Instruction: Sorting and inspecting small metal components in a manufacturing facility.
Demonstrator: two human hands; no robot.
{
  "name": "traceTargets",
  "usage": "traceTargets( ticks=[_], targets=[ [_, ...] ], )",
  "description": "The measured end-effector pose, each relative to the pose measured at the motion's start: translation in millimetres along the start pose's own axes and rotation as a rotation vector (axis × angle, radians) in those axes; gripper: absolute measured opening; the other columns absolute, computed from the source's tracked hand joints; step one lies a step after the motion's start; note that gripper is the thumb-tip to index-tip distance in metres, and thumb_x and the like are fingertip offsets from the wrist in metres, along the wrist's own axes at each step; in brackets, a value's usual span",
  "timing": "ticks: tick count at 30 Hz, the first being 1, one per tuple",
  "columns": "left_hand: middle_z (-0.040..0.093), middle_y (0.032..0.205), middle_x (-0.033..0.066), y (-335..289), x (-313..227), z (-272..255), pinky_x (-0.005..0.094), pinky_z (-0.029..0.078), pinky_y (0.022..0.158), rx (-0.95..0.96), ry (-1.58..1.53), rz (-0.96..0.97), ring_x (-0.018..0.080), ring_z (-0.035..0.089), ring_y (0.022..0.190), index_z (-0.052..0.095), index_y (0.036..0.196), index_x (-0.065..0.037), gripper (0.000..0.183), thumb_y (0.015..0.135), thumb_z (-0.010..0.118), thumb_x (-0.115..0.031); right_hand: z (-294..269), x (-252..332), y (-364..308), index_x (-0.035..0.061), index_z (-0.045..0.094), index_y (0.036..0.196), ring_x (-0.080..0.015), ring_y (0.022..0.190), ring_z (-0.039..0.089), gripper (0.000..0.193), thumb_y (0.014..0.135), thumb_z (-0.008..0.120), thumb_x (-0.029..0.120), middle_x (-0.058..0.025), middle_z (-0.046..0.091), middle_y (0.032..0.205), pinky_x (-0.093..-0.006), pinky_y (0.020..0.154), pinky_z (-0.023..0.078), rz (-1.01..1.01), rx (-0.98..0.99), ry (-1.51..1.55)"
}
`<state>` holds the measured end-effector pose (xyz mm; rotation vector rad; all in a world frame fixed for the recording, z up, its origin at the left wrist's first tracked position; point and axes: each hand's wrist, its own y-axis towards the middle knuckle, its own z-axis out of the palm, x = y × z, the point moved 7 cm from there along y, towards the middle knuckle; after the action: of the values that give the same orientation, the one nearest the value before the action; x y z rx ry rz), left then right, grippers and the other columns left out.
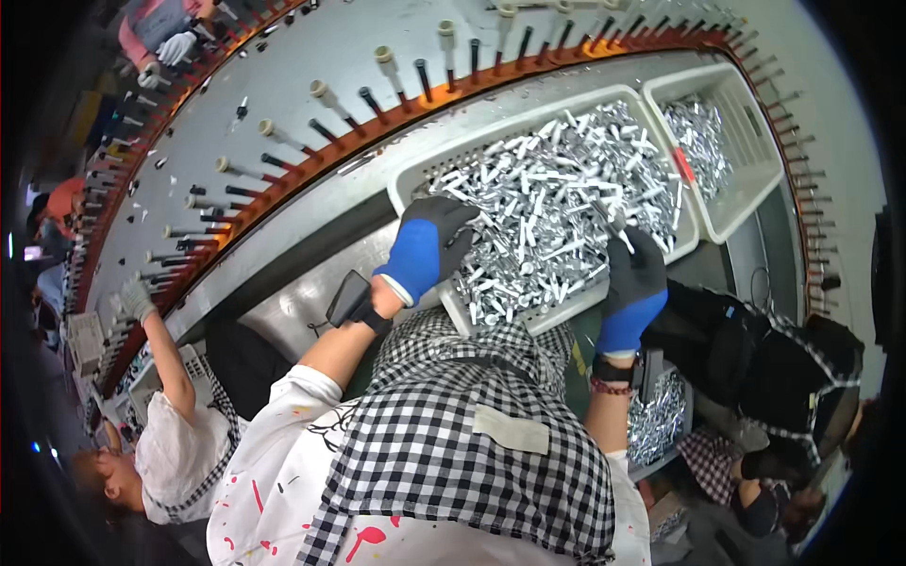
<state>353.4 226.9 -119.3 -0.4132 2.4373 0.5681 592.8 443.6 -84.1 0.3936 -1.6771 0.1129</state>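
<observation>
My left hand [427,247], in a blue and black glove, reaches over the left side of a light crate [401,179] full of small silver and white tube-shaped parts [543,203]. Its fingers are bent and somewhat apart at the edge of the pile, and I see nothing between them. At the crate's right side, my right hand [637,288] wears a matching glove. Its fingers are closed around a small silver tube-shaped part [619,228], held just above the heap. The undersides of both hands are hidden.
A second light crate [750,170] with similar parts adjoins on the right. Beyond the crates curves an orange rail [377,123] of upright pegs, some with pale caps [384,57]. Another container of parts [658,420] stands right of my body. A co-worker [179,443] reaches to the rail at left.
</observation>
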Motion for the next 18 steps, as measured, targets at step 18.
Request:
traceTargets(
  ticks=[18],
  targets=[
    [0.080, 0.102, 0.0146, -1, -9, 30, 0.0527, 0.054, 0.091, -0.002, 0.176, 0.152, 0.0401, 0.073, 0.097, 0.081, 0.111, -0.010, 0.021, 0.091, 0.075, -0.016, -6, 24, -4, 0.0007, 0.081, 0.119, -0.0065, 0.083, 0.066, 0.023, 0.096, 0.083, 0.005, -0.0012, 0.079, 0.100, -0.0250, 0.074, 0.053, -0.061, -0.071, -0.003]
  ],
)
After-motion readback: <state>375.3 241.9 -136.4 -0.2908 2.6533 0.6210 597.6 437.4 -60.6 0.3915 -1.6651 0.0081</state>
